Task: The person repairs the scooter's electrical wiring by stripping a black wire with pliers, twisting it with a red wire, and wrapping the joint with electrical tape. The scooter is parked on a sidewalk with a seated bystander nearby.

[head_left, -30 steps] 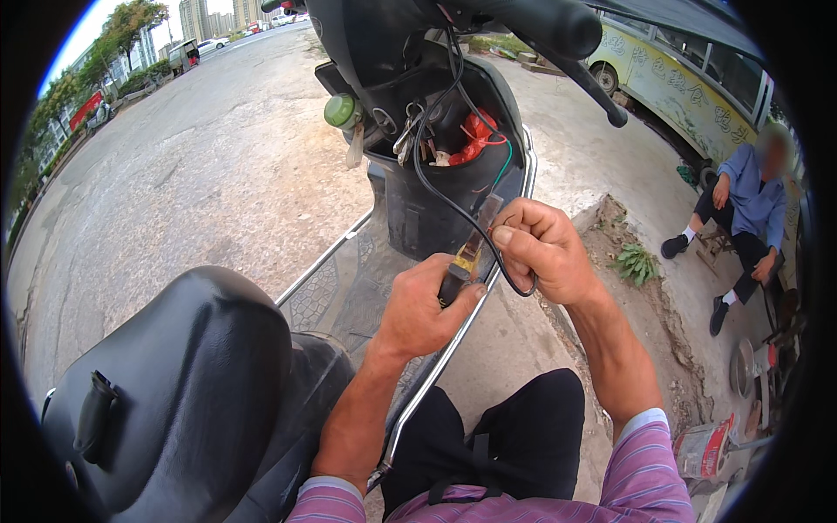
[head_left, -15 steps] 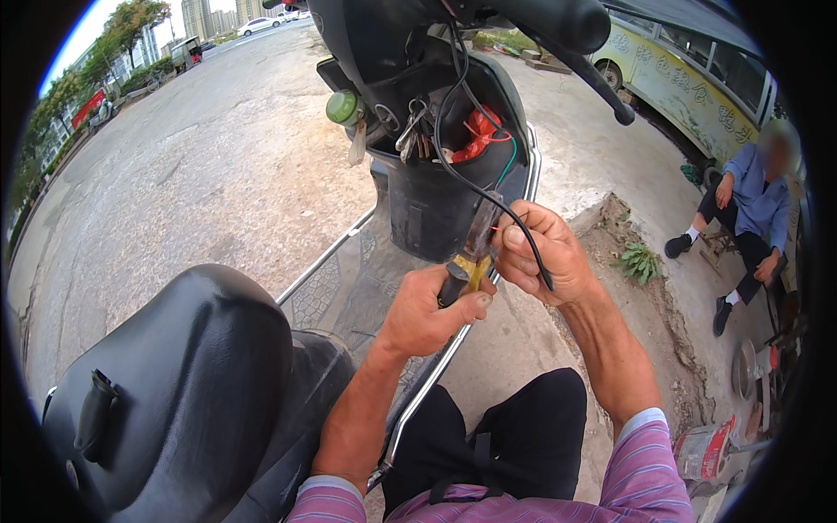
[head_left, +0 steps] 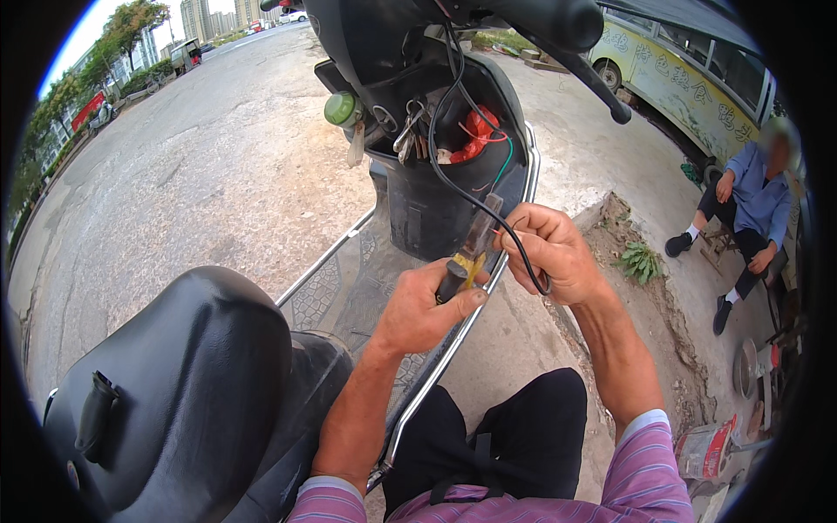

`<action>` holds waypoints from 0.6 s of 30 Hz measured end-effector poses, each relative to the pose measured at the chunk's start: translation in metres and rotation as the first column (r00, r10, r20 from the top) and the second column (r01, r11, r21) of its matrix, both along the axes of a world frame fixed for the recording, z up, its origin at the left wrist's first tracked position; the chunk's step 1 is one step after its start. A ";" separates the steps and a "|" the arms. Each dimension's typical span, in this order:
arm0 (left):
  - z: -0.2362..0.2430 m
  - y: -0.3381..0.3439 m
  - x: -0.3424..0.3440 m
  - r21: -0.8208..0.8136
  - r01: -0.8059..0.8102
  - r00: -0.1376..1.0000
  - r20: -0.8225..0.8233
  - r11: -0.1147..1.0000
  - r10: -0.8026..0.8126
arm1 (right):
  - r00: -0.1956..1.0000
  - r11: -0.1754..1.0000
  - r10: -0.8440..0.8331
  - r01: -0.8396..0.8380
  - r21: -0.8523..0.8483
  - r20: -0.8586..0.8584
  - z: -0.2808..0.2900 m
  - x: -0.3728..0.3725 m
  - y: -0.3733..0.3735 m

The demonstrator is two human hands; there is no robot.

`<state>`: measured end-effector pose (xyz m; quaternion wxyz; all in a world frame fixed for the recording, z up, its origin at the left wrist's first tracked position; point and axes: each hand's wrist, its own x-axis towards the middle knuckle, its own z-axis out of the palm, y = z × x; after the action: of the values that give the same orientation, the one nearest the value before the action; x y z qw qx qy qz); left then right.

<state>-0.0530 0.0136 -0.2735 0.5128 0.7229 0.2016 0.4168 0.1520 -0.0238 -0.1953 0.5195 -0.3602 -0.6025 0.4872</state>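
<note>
My left hand (head_left: 425, 305) is closed around a hand tool (head_left: 480, 228) with a yellow and black handle and a long, flat, worn grey end; its exact kind is unclear. Close to that end, my right hand (head_left: 554, 254) pinches a black cable (head_left: 475, 202), whose lower part curves down across the fingers. A short bit of red wire pokes out by the right fingertips, near the tool. Above both hands, a thin green wire (head_left: 505, 164) and a pink-red wire (head_left: 488, 139) hang from the front compartment of a black scooter (head_left: 418, 209).
Keys (head_left: 408, 131) hang at the scooter's front, beside a green-lidded container (head_left: 343, 109) and a red plastic bag (head_left: 476, 135). The black seat (head_left: 192, 366) lies left, a metal rail (head_left: 436, 370) beside my legs. A person (head_left: 750, 200) sits at right, near a bucket (head_left: 706, 449).
My right hand has shifted slightly and its fingers have changed position; the cable's lower end curls more under them. My left hand keeps its hold on the tool.
</note>
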 end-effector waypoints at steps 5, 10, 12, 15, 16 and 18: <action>0.004 -0.001 0.000 0.029 -0.065 0.996 -0.054 0.998 0.066 | 0.997 0.999 -0.044 0.045 -0.013 0.062 0.001 0.002 -0.003; 0.005 -0.001 0.000 0.046 -0.089 0.993 -0.076 0.995 0.092 | 0.993 0.998 -0.061 0.064 -0.021 0.102 0.002 0.006 -0.005; 0.005 0.000 0.002 0.041 -0.086 0.992 -0.086 0.995 0.089 | 0.988 0.996 -0.085 0.086 0.003 0.129 -0.001 0.009 -0.005; 0.009 0.001 0.000 0.094 -0.095 0.984 -0.142 0.991 0.108 | 0.987 0.995 -0.096 0.100 -0.020 0.130 0.002 0.017 -0.010; 0.003 0.008 -0.005 -0.023 -0.148 0.988 -0.048 0.989 0.147 | 0.990 0.995 -0.085 0.091 -0.044 0.115 0.011 0.017 -0.017; -0.014 0.028 -0.019 -0.259 -0.204 0.961 0.129 0.944 0.243 | 0.988 0.995 -0.079 0.086 -0.054 0.129 0.024 0.026 -0.028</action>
<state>-0.0720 0.0417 -0.2878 0.5613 0.5914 0.2904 0.5009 0.1776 -0.0519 -0.1712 0.4889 -0.4303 -0.6043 0.4589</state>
